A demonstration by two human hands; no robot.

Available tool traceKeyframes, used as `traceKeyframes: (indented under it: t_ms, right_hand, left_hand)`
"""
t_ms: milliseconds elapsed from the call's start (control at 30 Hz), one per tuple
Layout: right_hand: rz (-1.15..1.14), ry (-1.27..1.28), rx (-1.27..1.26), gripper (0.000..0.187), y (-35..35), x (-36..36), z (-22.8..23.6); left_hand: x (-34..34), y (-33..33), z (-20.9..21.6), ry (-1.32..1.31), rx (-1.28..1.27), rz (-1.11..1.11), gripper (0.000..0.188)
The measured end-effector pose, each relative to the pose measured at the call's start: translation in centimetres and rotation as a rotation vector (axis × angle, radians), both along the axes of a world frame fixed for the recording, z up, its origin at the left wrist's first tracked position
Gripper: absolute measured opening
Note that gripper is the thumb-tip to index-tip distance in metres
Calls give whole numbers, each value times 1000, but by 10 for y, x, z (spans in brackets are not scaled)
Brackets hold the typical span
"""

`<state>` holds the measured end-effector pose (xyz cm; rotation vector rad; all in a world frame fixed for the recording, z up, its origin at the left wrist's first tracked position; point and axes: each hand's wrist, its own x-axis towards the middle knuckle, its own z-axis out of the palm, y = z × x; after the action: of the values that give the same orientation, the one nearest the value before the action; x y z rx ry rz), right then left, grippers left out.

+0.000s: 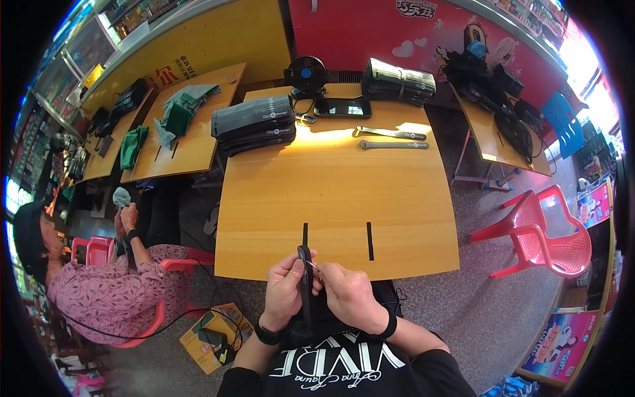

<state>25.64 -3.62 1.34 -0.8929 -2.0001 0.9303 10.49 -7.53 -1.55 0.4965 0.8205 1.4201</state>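
Black shirt point(344, 364), before the table point(331, 185); at its near edge, left hand point(284, 286) pinching a black strap point(306, 288) (held lengthwise), right hand point(350, 291) pinching a thin metallic object point(311, 264).

Black strap point(306, 291), honey-brown tabletop point(331, 192)
Two black stripes point(370, 241) toward the near edge; dark grey bundles point(254, 126) by the left edge and far right corner; grey straps point(393, 144) near the right edge; black fan point(305, 71), blue-centred, at the far edge.

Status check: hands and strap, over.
Left hand gripping black strap. Right hand pinching thin shiny item close by strap. Nothing seen blocking either hand.
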Motion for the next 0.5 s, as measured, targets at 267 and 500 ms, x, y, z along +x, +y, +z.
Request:
traceKeyframes:
  t_ms: [267,500]
  right_hand:
    - [26,-129,92,20,5,4,6]
    - [53,-80,222,19,11,1,-3]
  left_hand:
    - [2,3,-5,90,35,52,23]
    - [-5,-2,0,396,109,61,17]
